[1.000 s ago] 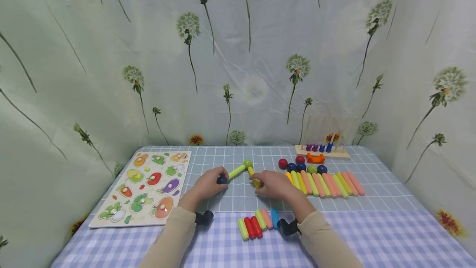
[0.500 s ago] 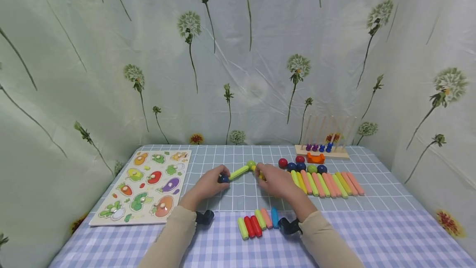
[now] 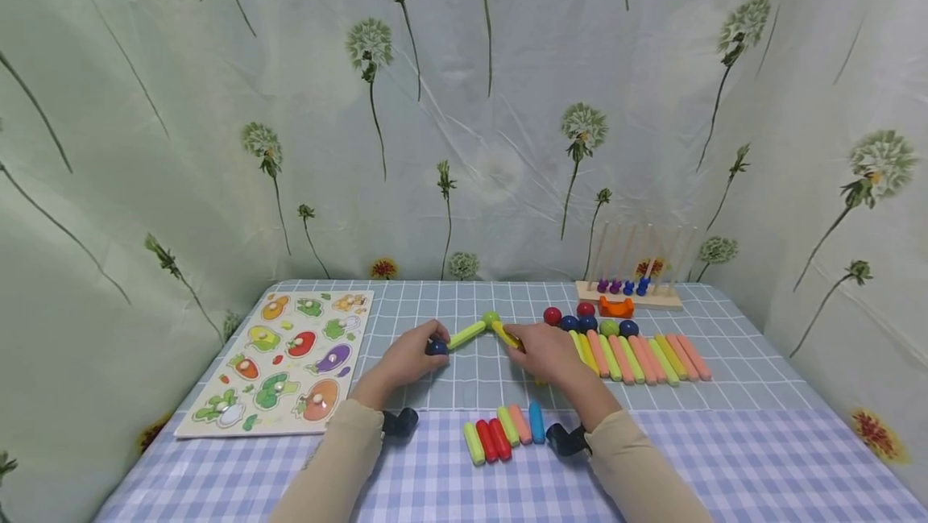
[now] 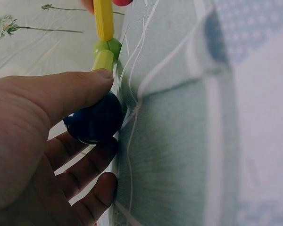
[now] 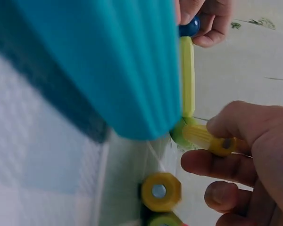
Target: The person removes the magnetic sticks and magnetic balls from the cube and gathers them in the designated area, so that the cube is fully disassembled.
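Note:
My left hand (image 3: pixel 408 358) pinches a dark blue ball (image 3: pixel 437 347) between thumb and fingers, low over the grey-blue cloth. From that ball a lime-green stick (image 3: pixel 466 335) runs to a green ball (image 3: pixel 490 319). A yellow stick (image 3: pixel 505 335) slants right from the green ball. My right hand (image 3: pixel 546 352) holds its free end; in the right wrist view the thumb and index finger pinch the yellow stick (image 5: pixel 200 136), whose end shows a round metal disc. The left wrist view shows the blue ball (image 4: pixel 95 120) under the left thumb, with the joined sticks beyond.
Right of my right hand lies a row of coloured sticks (image 3: pixel 645 360), with several balls (image 3: pixel 587 325) and an orange curved piece (image 3: pixel 615 308) behind. A pegged wooden stand (image 3: pixel 663 297) is at the back. Shorter sticks (image 3: pixel 498 439) lie in front, and a vegetable puzzle board (image 3: pixel 283 370) at left.
The yellow stick has swung rightward and away from me about the green ball, with my right hand moving right a little. The green ball shifted slightly right. My left hand barely moved.

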`<state>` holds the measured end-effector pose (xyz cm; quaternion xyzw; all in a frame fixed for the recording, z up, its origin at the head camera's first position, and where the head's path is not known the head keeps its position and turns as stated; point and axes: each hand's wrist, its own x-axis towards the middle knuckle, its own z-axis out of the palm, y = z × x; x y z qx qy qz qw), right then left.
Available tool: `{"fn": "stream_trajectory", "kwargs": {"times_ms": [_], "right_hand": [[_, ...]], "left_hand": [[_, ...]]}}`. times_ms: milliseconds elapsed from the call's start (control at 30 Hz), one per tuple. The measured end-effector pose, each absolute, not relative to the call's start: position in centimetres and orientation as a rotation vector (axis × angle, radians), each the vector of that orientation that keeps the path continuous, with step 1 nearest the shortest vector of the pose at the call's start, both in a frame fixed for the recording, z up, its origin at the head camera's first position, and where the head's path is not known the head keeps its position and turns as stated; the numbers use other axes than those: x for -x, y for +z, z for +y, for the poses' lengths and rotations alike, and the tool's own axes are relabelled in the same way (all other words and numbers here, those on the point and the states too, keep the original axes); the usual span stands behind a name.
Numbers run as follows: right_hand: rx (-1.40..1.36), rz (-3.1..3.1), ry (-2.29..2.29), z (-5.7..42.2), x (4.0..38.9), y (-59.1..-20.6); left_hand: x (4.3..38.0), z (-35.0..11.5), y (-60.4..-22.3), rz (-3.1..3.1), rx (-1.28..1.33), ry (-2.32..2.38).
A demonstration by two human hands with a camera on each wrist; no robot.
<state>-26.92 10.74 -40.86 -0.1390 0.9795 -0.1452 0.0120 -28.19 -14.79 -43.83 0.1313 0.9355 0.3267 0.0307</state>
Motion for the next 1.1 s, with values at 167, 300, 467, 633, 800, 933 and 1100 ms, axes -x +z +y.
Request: {"fn": "stream_trajectory", "kwargs": {"times_ms": [167, 300, 467, 633, 800, 933, 1100], "right_hand": [[0.475, 3.0, -0.412, 11.1, 26.9, -41.3], [0.481, 2.981, -0.436, 11.3, 26.8, -41.4], [0.503, 3.003, -0.525, 11.5, 26.8, -40.8], [0.573, 2.92, -0.551, 11.8, 26.9, -40.4], [0.651, 2.782, -0.514, 12.5, 26.7, -40.0], [0.668, 2.698, -0.513, 13.2, 26.3, -39.5], [0.698, 2.652, -0.463, 13.5, 25.8, -39.0]], "left_hand": [[28.2, -14.8, -43.9, 2.885, -0.39, 1.01], [28.1, -14.9, -44.1, 2.874, -0.375, 1.015], [28.2, -14.9, -44.0, 2.871, -0.381, 1.027], [28.3, -14.9, -43.9, 2.883, -0.397, 1.02], [28.3, -14.9, -43.9, 2.879, -0.397, 1.022], [28.3, -14.9, -43.9, 2.876, -0.391, 1.027], [28.3, -14.9, -43.9, 2.873, -0.394, 1.027]]}}
